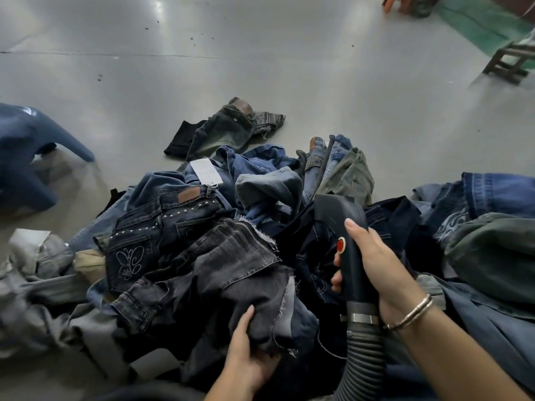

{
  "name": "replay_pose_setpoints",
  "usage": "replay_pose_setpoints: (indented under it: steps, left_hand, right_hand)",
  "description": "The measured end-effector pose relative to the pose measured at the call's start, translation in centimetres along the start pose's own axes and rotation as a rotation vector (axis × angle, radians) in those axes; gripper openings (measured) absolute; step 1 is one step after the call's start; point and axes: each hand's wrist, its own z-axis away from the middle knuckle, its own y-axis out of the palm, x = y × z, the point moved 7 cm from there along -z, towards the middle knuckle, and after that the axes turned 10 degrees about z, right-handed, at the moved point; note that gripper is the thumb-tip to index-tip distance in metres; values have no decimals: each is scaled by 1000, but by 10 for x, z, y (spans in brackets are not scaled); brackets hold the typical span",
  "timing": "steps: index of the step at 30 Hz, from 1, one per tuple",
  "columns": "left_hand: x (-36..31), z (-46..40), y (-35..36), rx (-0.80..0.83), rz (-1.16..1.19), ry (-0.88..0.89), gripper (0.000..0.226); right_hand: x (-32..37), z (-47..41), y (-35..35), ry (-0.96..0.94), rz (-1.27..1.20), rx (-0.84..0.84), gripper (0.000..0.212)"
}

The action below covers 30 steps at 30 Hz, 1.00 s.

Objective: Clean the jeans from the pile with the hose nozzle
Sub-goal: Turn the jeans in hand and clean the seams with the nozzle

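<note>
Denim: left hand (249,351) is pinching the limp, weighty dark jeans (220,273) by a frayed hem atop the pile (289,198); right hand (373,261) is wrapping fingers round the rigid hose nozzle (344,233).

- Supporting surface: a smooth grey floor (260,68), glossy with light reflections; scattered dark specks are noted on the far part.
- A large pile of jeans (231,241) is spread directly on the floor across the near half, in blue, black and grey denim.
- One dark pair of jeans (228,128) is laid apart, just beyond the pile.
- A blue plastic stool (26,157) is stood at the left edge.
- A green painted strip (477,21) is marked at far right, with wooden furniture legs (509,62) beside it.
</note>
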Motion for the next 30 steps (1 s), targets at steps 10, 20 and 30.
replay_pose_setpoints:
  steps: [10,20,30]
  left_hand:
    - [-46,88,104,314,-192,339,20]
    - [-108,152,133,429,-282,579,29]
    - [-95,133,127,395,-347,502,28]
  right_hand:
    - [13,16,12,-152,2,80,37]
    - [29,67,41,-263,42,503,49]
    - [6,50,45,-68,73,447,54]
